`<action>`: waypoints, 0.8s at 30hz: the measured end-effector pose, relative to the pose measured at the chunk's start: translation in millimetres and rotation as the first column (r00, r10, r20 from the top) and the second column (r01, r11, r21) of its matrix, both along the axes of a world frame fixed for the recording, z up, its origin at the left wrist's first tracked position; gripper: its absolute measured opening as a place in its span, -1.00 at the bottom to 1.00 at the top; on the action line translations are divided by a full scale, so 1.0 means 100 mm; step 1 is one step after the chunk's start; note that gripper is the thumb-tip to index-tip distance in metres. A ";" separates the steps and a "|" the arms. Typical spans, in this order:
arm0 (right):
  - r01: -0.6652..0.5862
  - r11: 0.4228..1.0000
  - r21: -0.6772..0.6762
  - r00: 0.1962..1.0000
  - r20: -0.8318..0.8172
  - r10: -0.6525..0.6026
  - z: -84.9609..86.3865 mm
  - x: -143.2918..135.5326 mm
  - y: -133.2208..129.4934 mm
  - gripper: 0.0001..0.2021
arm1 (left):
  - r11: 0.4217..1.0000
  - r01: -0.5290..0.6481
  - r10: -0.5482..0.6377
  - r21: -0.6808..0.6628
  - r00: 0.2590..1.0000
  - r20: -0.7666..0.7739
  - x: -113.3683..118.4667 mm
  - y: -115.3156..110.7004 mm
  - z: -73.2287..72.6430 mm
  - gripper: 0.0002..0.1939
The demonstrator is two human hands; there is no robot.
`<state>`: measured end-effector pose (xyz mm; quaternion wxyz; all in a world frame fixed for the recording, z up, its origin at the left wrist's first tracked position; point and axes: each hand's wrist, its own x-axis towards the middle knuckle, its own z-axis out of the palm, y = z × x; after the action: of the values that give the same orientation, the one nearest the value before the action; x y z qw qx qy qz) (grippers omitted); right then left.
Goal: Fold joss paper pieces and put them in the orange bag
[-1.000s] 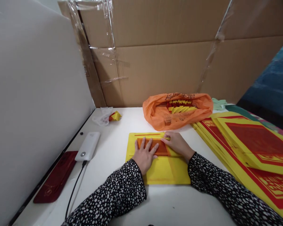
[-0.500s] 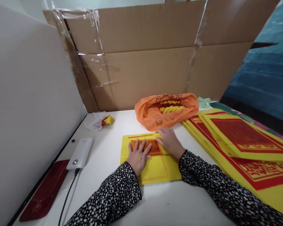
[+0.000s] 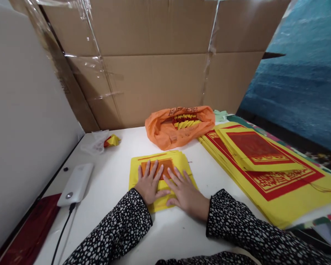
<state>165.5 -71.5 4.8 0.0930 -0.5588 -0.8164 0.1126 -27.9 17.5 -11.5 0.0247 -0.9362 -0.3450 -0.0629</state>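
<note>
A yellow paper sheet with an orange-red rectangle showing on it lies folded on the white table, its right edge slanting. My left hand rests flat on its left half, fingers spread over the coloured rectangle. Just beside it, my right hand lies open on the right half, its fingers pointing up and left. Both palms hide much of the lower part of the paper. Neither hand grips anything.
An orange plastic bag holding folded yellow and red papers sits behind the sheet. Stacked yellow-and-red printed papers lie at right. To the left are a white power bank with a cable, a dark red packet and a folded paper piece. Cardboard stands behind.
My right hand has come down from the sheet's upper right edge to lie flat beside the left hand. The sheet's right side is now narrower, folded inward. The view has shifted right.
</note>
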 end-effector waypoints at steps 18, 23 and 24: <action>0.181 0.959 0.218 0.979 0.057 -0.198 0.23 0.40 -0.03 -0.44 | 0.970 0.223 -0.216 0.097 0.973 -0.075 -0.79 0.25 0.30 -0.51; -0.035 0.960 0.277 0.999 -0.018 0.041 0.31 -0.12 0.18 -0.51 | 0.923 0.275 -0.261 0.270 0.961 -0.089 -0.70 0.04 0.41 -0.67; -0.059 0.955 0.292 0.998 -0.014 0.066 0.28 -0.22 0.20 -0.53 | 0.916 0.267 -0.256 0.298 0.964 -0.076 -0.66 -0.03 0.42 -0.70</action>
<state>143.5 -51.6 33.2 0.1804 -0.5117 -0.8400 0.0005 -94.3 14.3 30.0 0.1668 -0.9596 -0.2023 -0.1017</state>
